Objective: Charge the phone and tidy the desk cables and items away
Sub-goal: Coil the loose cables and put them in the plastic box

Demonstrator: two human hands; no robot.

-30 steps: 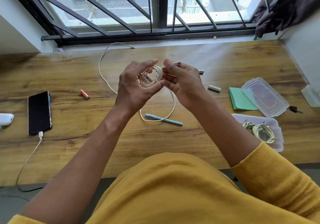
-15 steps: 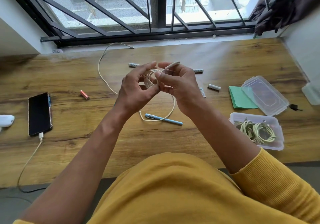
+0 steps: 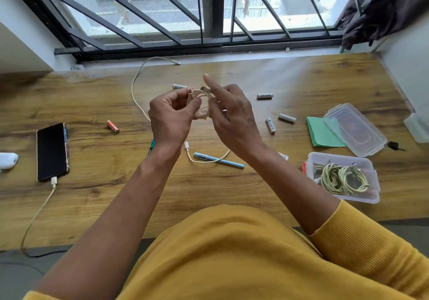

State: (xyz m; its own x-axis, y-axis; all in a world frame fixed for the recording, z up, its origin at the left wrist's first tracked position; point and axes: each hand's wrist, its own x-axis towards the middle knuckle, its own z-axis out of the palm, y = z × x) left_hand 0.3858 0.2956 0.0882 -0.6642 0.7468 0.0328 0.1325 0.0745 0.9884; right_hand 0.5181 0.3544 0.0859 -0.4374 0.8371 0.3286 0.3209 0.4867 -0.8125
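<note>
L hand (image 3: 170, 116) pinched the cable coil (image 3: 201, 101) above the desk (image 3: 301, 79) while R hand (image 3: 228, 111) wrapped its plug end w/ fingers curled, so a slack pinch could've let loops spring apart.

Bright window daylight, wide-angle edge distortion

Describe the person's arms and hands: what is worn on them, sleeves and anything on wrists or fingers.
Both arms wear a mustard-yellow knit top with ribbed sleeves, pushed up so the forearms are bare. The right sleeve bunches near the elbow; of the left sleeve only a yellow edge shows at the bottom corner. The left hand and right hand are bare: no gloves, and no watch, bracelet or ring visible.
</note>
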